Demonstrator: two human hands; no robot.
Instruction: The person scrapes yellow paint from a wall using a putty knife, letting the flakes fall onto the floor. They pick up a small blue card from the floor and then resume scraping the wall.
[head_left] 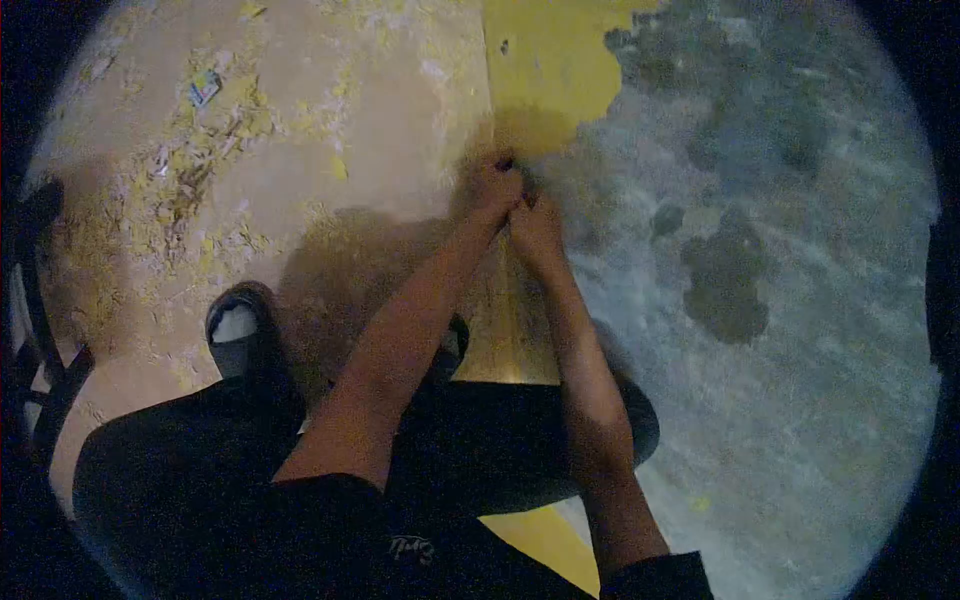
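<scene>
My left hand (496,186) is closed at the seam where the beige surface meets the yellow and grey one. A small dark bit shows at its fingertips, too blurred to name. Just below and to the right, my right hand (536,232) is closed too, its fingers close against the left hand. Whatever the two hands grip is mostly hidden. Directly beyond them is a yellow painted patch (545,75) with a ragged right edge. Grey, blotchy bare surface (820,250) stretches to the right of the hands.
Yellow and pale flakes (215,150) are strewn over the beige surface (385,130) at left. A small packet-like item (204,88) lies among them. My sandalled foot (238,325) and bent knees are close below. A dark curved frame (35,290) stands at the left edge.
</scene>
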